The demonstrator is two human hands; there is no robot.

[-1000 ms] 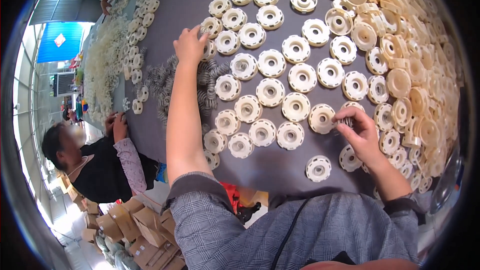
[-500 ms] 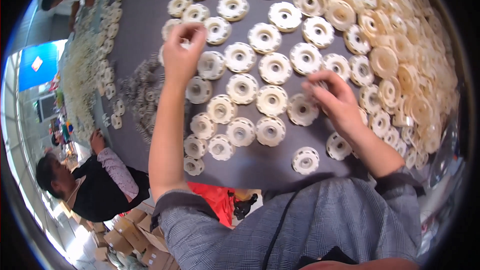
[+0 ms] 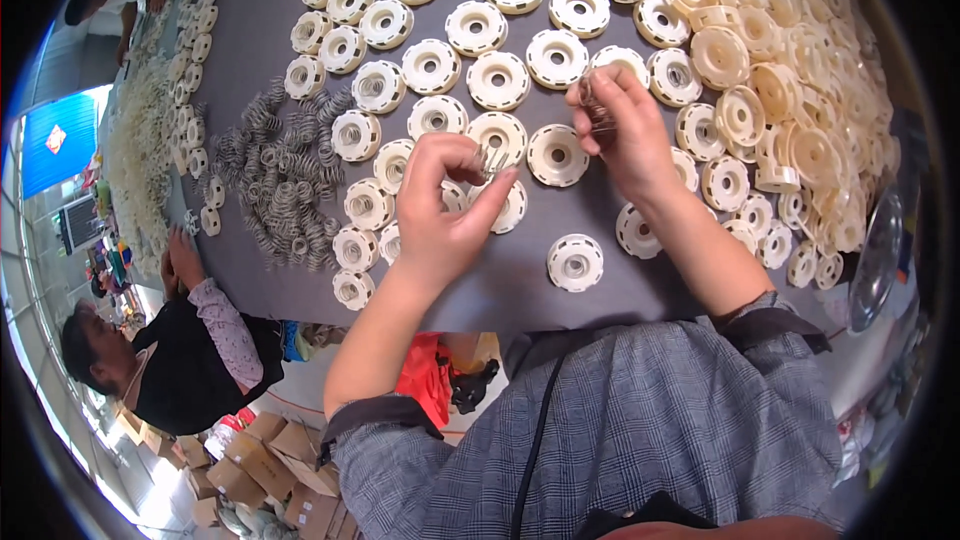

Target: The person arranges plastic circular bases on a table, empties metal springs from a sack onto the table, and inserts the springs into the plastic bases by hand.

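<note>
"As the head view looks down on the bench (image 3: 490, 295), where's the left hand (image 3: 445, 205)?"

"Right of the spring pile (image 3: 285, 180), thumb and fingers pinched on a spring (image 3: 488, 158)."

"And the right hand (image 3: 625, 130)?"

"Farther right of the spring pile, fingers closed on springs (image 3: 597, 112)."

"The discs (image 3: 499, 95)?"

"Spread right of the spring pile; a heap (image 3: 790, 100) lies farthest from it."

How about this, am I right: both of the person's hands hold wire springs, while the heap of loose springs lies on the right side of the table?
Not quite: the head view shows the heap of loose springs on the left side of the table, not the right. The left hand and right hand do hold wire springs.
</note>
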